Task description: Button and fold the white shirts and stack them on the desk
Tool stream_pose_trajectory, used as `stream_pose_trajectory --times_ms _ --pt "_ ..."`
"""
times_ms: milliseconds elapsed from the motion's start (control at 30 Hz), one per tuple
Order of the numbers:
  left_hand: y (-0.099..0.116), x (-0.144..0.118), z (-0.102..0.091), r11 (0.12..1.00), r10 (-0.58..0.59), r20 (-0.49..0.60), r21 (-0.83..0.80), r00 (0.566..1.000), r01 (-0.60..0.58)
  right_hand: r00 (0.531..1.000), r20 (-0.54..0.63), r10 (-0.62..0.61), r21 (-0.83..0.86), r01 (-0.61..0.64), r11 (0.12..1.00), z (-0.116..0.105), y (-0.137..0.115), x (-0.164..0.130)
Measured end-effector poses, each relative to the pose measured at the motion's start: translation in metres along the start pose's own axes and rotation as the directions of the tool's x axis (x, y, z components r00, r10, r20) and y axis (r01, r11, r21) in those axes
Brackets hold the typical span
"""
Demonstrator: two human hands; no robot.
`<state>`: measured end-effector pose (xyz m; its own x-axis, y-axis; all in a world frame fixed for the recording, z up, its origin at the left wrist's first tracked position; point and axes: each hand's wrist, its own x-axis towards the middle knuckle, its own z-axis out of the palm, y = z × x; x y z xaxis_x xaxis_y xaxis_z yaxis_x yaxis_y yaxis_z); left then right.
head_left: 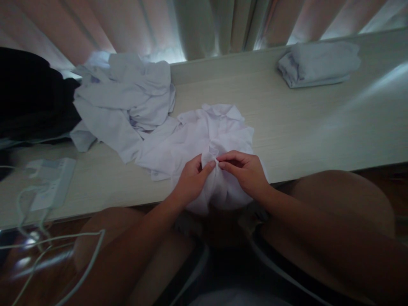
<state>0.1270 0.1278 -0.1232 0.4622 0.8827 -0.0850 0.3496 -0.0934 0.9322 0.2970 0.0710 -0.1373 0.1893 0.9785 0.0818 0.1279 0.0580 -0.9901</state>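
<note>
A white shirt (pixel 191 136) lies spread over the front edge of the pale surface, its lower part hanging toward my lap. My left hand (pixel 195 176) is closed on a fold of it, thumb on top. Close beside, my right hand (pixel 244 170) pinches the same fabric between thumb and fingertips, near the shirt's middle. Whether a button sits between the fingertips is too small to tell. The shirt's collar-like far end (pixel 223 111) points away from me, and its left side reaches a heap of other white clothes.
Crumpled white clothes (pixel 124 93) are heaped at the back left, beside a black pile (pixel 32 93). A folded white stack (pixel 321 63) rests at the back right. A white power strip (pixel 54 182) with cables lies front left. Curtains (pixel 204 25) hang behind the surface.
</note>
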Motion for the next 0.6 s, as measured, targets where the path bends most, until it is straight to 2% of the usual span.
stream_pose_trajectory --times_ms 167,267,433,600 --pt "-0.004 0.005 -0.012 0.994 -0.019 0.155 -0.105 0.988 0.035 0.995 0.025 -0.101 -0.108 0.103 0.989 -0.001 -0.008 -0.002" --pt "-0.004 0.007 -0.018 0.99 -0.054 0.223 -0.114 0.973 0.081 0.983 0.045 -0.175 -0.186 0.181 0.966 -0.001 -0.01 -0.003" --pt "-0.003 0.008 -0.016 0.976 -0.116 0.226 -0.155 0.967 0.153 0.952 0.074 -0.296 -0.273 0.305 0.912 -0.002 -0.007 -0.003" --pt "-0.003 0.008 -0.013 0.964 -0.114 0.192 -0.217 0.975 0.156 0.937 0.107 -0.334 -0.324 0.35 0.879 -0.002 -0.007 -0.003"
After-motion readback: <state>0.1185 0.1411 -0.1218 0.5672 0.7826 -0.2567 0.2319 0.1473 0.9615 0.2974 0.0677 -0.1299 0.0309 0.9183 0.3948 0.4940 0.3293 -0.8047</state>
